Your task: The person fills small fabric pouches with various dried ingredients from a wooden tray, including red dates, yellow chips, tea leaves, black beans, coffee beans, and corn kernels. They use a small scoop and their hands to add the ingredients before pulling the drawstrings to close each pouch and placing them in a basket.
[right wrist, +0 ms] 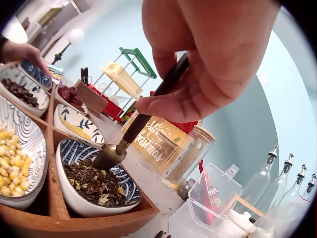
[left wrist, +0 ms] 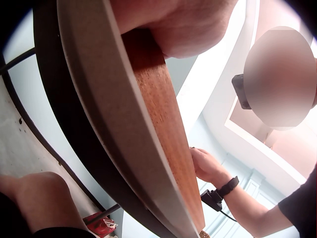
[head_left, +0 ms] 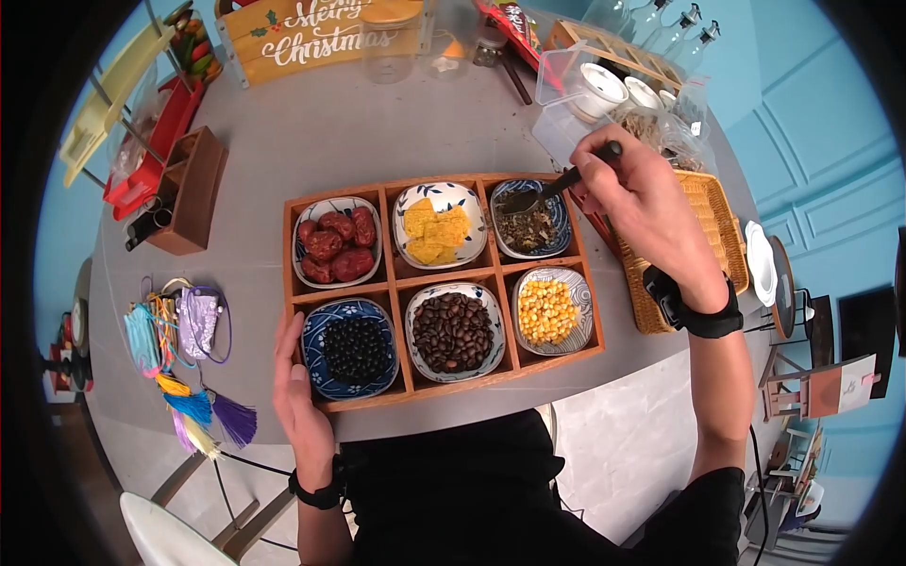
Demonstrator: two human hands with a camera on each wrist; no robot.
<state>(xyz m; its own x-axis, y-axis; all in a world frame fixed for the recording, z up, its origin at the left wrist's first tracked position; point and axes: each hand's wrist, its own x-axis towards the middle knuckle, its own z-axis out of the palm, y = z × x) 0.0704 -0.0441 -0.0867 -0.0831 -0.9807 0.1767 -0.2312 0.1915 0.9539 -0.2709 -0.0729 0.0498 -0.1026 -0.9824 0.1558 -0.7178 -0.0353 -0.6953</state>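
My right hand [head_left: 651, 208] pinches a dark-handled spoon [right wrist: 137, 127] with a brass-coloured head. The spoon's head rests in dried tea leaves [right wrist: 94, 183], inside a blue patterned bowl [right wrist: 130, 199]. That bowl occupies the far right compartment of a wooden divided tray [head_left: 448, 275]. Along the tray's left side, near its front corner, my left hand [head_left: 304, 410] touches the wood with extended fingers. Other compartments hold bowls of red dates [head_left: 332, 247], yellow flat pieces [head_left: 437, 231], black beans [head_left: 355, 350], coffee beans [head_left: 453, 332] and corn kernels [head_left: 547, 312].
A wicker basket [head_left: 708, 217] stands right of the tray. Behind are a clear plastic box [head_left: 566, 127], white lidded jars [head_left: 601, 91] and glass bottles [head_left: 694, 47]. Tasselled pouches [head_left: 196, 325] lie on the left, near a brown wooden box [head_left: 193, 193]. The table's front edge runs just before the tray.
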